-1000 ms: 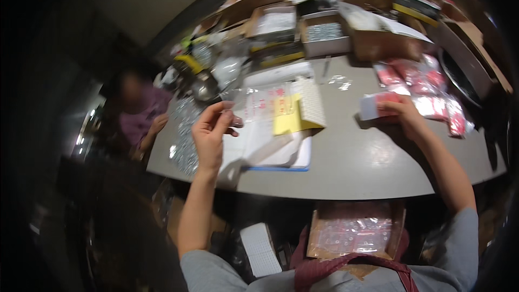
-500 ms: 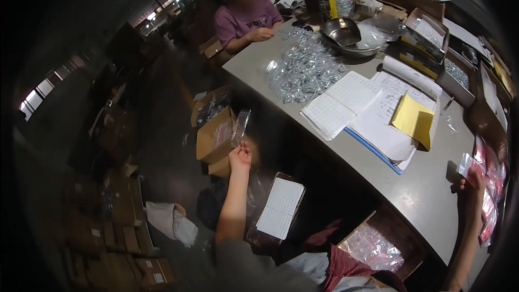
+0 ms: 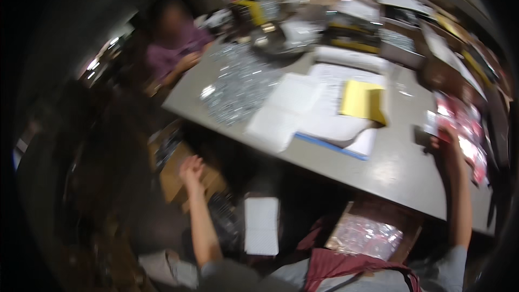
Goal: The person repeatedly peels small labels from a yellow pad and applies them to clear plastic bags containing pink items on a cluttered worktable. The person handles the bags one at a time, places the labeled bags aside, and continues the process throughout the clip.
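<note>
My left hand (image 3: 192, 170) hangs over the open cardboard box (image 3: 175, 176) beside the table, fingers apart and nothing visible in them, though motion smears the view. At the table's right side my right hand (image 3: 444, 136) is closed on a small clear plastic bag (image 3: 430, 123), which sticks out past the fingers. Right beside that hand lies a pile of clear bags with red parts (image 3: 459, 113). What is inside the held bag cannot be made out.
On the grey table (image 3: 400, 170) lie a heap of shiny small packets (image 3: 238, 84), an open notebook (image 3: 281, 108), papers with a yellow sheet (image 3: 359, 100), and a metal pan (image 3: 270, 38). Below is a drawer of clear bags (image 3: 367, 235). A person in purple (image 3: 173, 48) sits across.
The view has turned, shifting the table leftward in the picture. The clear bag that was in my left hand no longer shows there; its fingers have spread. My right hand still grips its bag.
</note>
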The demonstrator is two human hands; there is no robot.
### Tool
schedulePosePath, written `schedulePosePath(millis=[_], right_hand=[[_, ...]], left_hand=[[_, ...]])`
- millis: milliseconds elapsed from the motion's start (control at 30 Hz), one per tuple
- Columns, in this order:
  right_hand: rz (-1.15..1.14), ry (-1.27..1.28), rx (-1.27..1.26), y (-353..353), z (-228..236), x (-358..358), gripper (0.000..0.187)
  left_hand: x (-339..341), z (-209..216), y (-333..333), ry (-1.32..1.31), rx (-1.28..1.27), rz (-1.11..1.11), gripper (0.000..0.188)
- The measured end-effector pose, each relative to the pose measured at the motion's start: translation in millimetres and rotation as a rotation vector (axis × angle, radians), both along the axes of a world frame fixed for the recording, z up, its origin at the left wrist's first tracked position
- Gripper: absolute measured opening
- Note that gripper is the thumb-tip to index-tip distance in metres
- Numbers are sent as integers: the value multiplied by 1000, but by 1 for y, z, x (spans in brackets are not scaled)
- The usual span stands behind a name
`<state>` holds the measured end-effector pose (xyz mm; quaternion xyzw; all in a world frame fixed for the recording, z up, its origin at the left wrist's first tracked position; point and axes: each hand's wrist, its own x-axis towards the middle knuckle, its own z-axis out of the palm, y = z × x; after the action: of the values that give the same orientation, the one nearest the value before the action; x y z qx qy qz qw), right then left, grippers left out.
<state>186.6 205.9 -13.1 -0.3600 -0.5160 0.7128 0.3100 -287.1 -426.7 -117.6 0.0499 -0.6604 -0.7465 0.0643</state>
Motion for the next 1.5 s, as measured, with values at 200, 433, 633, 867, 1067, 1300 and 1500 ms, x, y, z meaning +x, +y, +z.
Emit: schedulePosePath(millis=[200, 433, 633, 867, 1067, 1300, 1500], right_hand=[[234, -9, -3, -34, 38, -8, 26], [418, 77, -10, -53, 45, 1, 31], [572, 138, -24, -45, 46, 3, 31], [453, -116, 396, -33, 28, -1, 47], [437, -138, 475, -34, 26, -8, 43], [387, -20, 240, -22, 27, -6, 24], [478, -218, 324, 0, 28, -42, 28]], left_hand=[[127, 142, 212, 557, -214, -483, 21], [243, 176, 395, 728, -426, -1277, 54], [283, 157, 447, 373, -308, -1615, 55], [294, 153, 464, 229, -394, -1535, 32], [293, 145, 455, 127, -318, -1559, 26], [273, 158, 423, 206, -319, -1482, 18], [210, 169, 422, 969, -516, -832, 30]])
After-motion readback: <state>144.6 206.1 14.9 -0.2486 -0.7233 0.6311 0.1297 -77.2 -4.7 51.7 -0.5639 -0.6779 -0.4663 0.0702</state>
